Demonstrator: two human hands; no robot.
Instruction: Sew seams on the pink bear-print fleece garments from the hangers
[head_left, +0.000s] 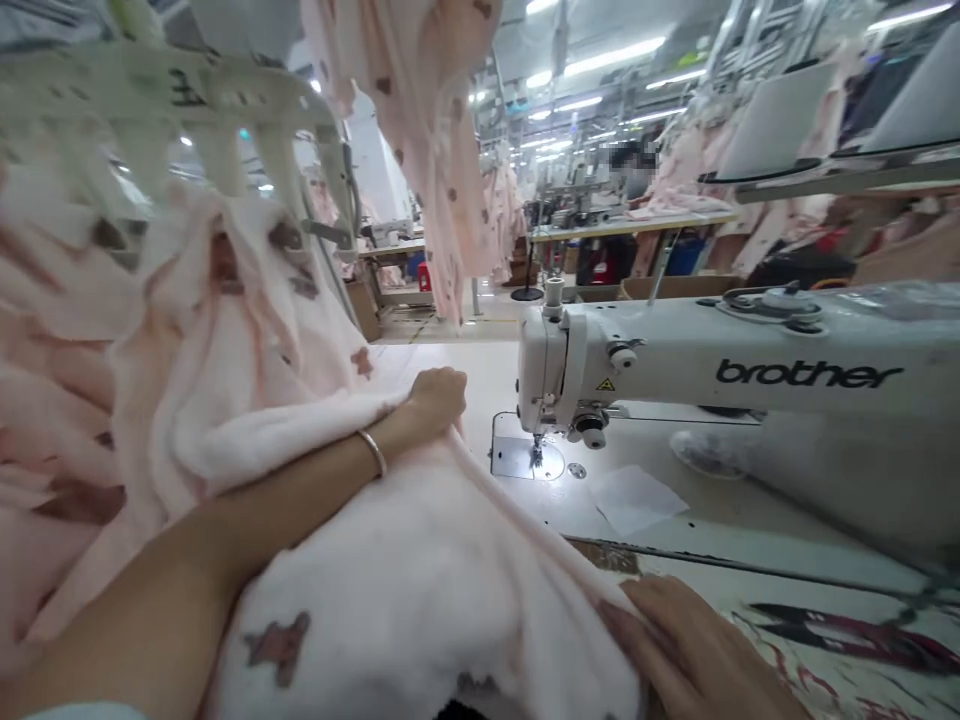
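A pale pink plush garment [405, 570] with brown bear-shaped patches spreads across the front of the sewing table. My left hand [439, 400] is closed in a fist on its upper edge, left of the sewing machine's needle; a silver bangle circles that wrist. Lower right, my right hand [690, 640] grips the same garment by its right edge, the fingertips partly hidden by the cloth. The white Brother sewing machine [637, 355] stands to the right, its presser foot [537, 455] over the metal needle plate, with the garment apart from it.
A white hanger rack [187, 95] at left holds more pink pieces. Pink cloth [442, 150] hangs overhead. A scrap of white material [637, 498] lies right of the needle plate. Dark red-handled snips [855, 635] lie at lower right. Thread cones [776, 120] stand above the machine.
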